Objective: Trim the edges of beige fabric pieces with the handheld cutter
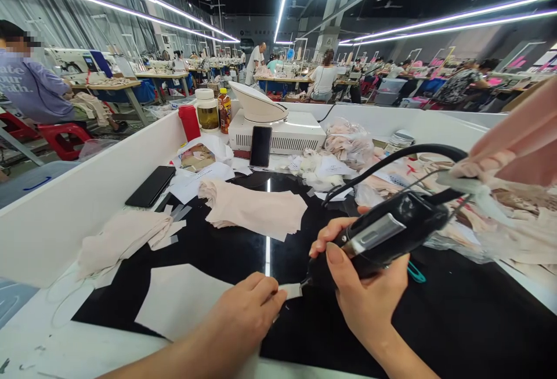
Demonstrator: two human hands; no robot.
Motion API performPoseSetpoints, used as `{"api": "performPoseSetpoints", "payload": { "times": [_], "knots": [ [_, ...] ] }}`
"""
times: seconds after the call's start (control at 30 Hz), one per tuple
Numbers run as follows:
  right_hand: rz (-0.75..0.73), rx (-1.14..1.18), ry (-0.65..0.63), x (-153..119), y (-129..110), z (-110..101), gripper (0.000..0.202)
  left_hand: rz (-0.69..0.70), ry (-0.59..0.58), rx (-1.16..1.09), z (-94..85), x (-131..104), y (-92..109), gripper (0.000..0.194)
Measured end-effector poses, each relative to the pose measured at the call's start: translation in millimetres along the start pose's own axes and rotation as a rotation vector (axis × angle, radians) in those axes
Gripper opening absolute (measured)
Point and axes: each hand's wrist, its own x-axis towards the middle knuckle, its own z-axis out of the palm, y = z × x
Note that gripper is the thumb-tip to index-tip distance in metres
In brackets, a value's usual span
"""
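Note:
My right hand (369, 292) is wrapped round the body of a black corded handheld tool (391, 225) with a silver lever along its side. The tool slants down to the left, and its thin tip meets the end of a small white strip (292, 291). That strip is pinched between the thumb and fingers of my left hand (252, 303). Beneath the left hand and forearm lies a white flat cut piece (180, 295), partly covered by them. Beyond both hands, a stack of pale pink fabric pieces (255, 208) rests on the black work surface (348, 344).
At left are a folded pale fabric pile (122, 239) and a black phone (151, 186). Another phone (261, 145) leans against a white machine (300, 132). Fabric scraps and plastic bags (500, 216) crowd the right. A teal clip (416, 273) lies near the tool. White walls (87, 205) border the table.

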Motion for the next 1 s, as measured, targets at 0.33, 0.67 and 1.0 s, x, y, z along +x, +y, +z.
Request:
{"api": "performPoseSetpoints", "payload": {
  "times": [0.33, 0.67, 1.0],
  "knots": [
    [0.017, -0.002, 0.014, -0.9, -0.7, -0.8, 0.045, 0.005, 0.108, 0.068, 5.7, -11.7, 3.7, 0.032],
    [0.031, -0.01, 0.044, -0.3, -0.4, -2.0, 0.049, 0.024, 0.084, 0.104, 7.4, -12.1, 7.1, 0.032],
    [0.081, 0.101, 0.016, 1.5, -1.1, 10.8, 0.044, 0.013, 0.144, 0.118, 10.3, -11.8, 8.1, 0.026]
  ]
}}
